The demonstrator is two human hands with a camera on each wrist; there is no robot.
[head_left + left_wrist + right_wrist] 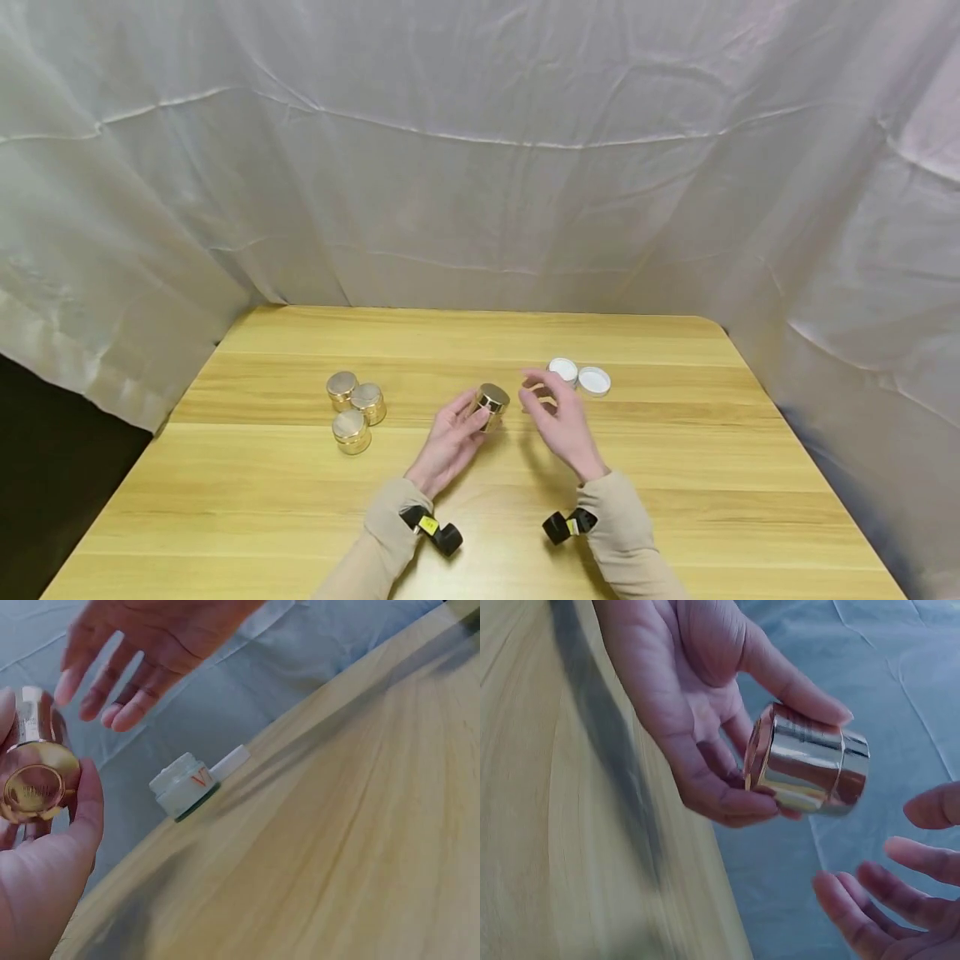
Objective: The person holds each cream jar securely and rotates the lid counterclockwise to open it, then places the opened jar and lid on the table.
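Observation:
A shiny gold jar [492,402] with its lid on is gripped by my left hand [448,446], thumb on one side and fingers round the other. It is held above the table; in the right wrist view the jar [802,761] lies tilted between thumb and fingertips. My right hand [560,421] hovers just right of it, fingers spread and loosely bent, holding nothing and apart from the jar. Behind the right hand stands an open white jar [562,370], whose side shows orange lettering in the left wrist view. Beside it lies a round white lid [595,382].
Three closed gold jars, a rear one [342,388], a middle one [369,403] and a front one [351,431], stand grouped on the left of the wooden table [225,492]. A pale curtain [480,208] hangs behind the table and along its sides.

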